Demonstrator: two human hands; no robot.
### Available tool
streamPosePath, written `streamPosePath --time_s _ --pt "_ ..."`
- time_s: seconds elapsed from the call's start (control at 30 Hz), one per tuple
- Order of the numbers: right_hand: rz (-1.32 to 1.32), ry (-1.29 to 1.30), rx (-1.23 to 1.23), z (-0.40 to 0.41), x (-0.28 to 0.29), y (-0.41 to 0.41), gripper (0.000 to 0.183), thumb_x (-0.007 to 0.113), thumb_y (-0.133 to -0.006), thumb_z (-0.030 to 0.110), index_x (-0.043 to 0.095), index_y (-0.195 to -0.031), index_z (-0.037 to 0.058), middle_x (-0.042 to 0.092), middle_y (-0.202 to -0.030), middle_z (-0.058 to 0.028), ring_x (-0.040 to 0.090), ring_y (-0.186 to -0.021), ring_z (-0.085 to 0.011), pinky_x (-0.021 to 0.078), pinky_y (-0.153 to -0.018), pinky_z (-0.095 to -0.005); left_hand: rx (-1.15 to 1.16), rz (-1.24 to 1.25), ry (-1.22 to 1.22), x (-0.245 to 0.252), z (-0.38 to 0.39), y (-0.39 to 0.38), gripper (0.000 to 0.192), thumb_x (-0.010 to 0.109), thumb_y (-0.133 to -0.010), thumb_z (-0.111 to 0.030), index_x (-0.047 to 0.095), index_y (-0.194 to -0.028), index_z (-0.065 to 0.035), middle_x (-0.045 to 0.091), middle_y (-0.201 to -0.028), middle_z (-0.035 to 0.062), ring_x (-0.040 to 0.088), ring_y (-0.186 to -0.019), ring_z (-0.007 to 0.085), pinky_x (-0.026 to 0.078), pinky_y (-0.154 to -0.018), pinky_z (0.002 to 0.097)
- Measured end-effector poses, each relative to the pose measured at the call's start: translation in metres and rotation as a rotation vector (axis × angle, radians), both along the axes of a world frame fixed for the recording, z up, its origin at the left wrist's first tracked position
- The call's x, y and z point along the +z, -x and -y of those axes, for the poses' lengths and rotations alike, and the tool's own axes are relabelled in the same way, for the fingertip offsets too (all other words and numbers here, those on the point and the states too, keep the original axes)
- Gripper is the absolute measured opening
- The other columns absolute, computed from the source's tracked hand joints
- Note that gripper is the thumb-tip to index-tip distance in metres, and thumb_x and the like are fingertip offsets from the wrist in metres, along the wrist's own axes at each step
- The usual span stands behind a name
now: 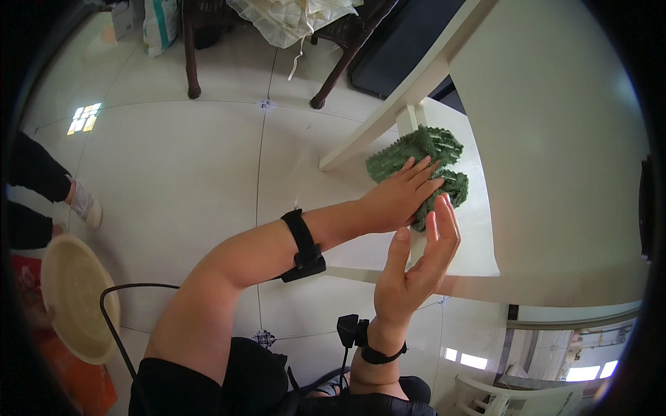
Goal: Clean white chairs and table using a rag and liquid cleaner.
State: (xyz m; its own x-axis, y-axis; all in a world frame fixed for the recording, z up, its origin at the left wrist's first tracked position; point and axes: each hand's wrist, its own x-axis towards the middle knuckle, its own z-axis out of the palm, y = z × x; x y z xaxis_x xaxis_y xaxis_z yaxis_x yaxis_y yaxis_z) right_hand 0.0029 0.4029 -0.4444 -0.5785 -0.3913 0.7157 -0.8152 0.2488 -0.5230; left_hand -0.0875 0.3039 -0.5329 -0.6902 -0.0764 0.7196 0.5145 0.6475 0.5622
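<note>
My left hand [398, 204] lies flat on a bunched green textured cloth [398, 156], its fingers spread across the top. Part of the cloth is hidden under the palm. Beneath it is a white panel [471, 249] of a piece of furniture. My right hand [419, 268] is raised nearer to me, its fingers extended and its thumb apart, with nothing in it. In the picture its fingertips come close to the cloth's lower edge; whether they touch cannot be told. Black straps with small devices sit around both forearms.
A large cream curved surface [562, 171] fills the right side. A white bar [400, 104] slants beside the panel. Dark chair legs [191, 62] stand at the top, under pale fabric [296, 21]. At left are a beige basin [78, 301] and another person's shoe [86, 205].
</note>
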Motion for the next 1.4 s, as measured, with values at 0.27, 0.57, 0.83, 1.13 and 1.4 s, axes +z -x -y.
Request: streamPosePath --time_s 0.27,0.57,0.83,1.13,1.4 --pt "0.023 -0.084 -0.005 0.007 0.011 0.001 0.039 0.06 -0.085 0.006 0.054 -0.122 -0.003 0.049 -0.13 -0.0204 0.047 -0.122 -0.0329 0.0428 -0.099 -0.0424 0.37 0.214 0.068 0.029 0.086 0.052 0.049 0.061 -0.079 -0.004 0.047 -0.126 -0.0028 0.048 -0.131 0.0185 0.049 -0.118 0.0394 0.036 -0.105 0.049" --pt "0.026 0.037 -0.008 -0.004 -0.006 0.01 0.033 0.059 -0.084 0.001 0.056 -0.116 -0.0018 0.058 -0.122 -0.0185 0.056 -0.111 -0.0308 0.0449 -0.095 -0.0379 -0.347 0.058 -0.205 0.015 -0.013 -0.04 0.027 0.06 -0.079 -0.009 0.054 -0.103 -0.0008 0.056 -0.11 0.0183 0.053 -0.107 0.0353 0.042 -0.091 0.0416" --pt "-0.069 0.053 0.024 -0.014 0.007 -0.01 0.024 0.059 -0.081 -0.003 0.06 -0.105 -0.0008 0.061 -0.115 -0.0176 0.06 -0.103 -0.0265 0.0498 -0.085 -0.0331 0.126 0.098 0.134 -0.015 0.05 -0.009 0.051 0.061 -0.079 -0.003 0.053 -0.128 -0.0088 0.049 -0.134 0.0177 0.044 -0.128 0.034 0.035 -0.109 0.039" --pt "-0.593 0.521 -0.292 -0.059 0.051 -0.004 0.029 0.047 -0.091 0.014 0.051 -0.114 -0.0032 0.059 -0.113 -0.0208 0.057 -0.108 -0.031 0.0474 -0.085 -0.0343 -0.449 0.166 -1.398 0.075 0.039 -0.052 0.058 0.047 -0.096 -0.006 0.027 -0.149 -0.0132 0.04 -0.145 0.0064 0.045 -0.127 0.0189 0.036 -0.106 0.0318" --pt "0.1 0.766 0.085 -0.086 0.056 0.036 0.042 0.043 -0.101 0.036 0.047 -0.128 0.0035 0.057 -0.118 -0.0075 0.056 -0.106 -0.0176 0.0461 -0.092 -0.03 -0.444 -0.076 -0.828 0.104 -0.026 -0.001 0.056 0.06 -0.088 -0.011 0.038 -0.139 -0.0021 0.038 -0.14 0.0221 0.033 -0.133 0.0373 0.028 -0.11 0.0362"
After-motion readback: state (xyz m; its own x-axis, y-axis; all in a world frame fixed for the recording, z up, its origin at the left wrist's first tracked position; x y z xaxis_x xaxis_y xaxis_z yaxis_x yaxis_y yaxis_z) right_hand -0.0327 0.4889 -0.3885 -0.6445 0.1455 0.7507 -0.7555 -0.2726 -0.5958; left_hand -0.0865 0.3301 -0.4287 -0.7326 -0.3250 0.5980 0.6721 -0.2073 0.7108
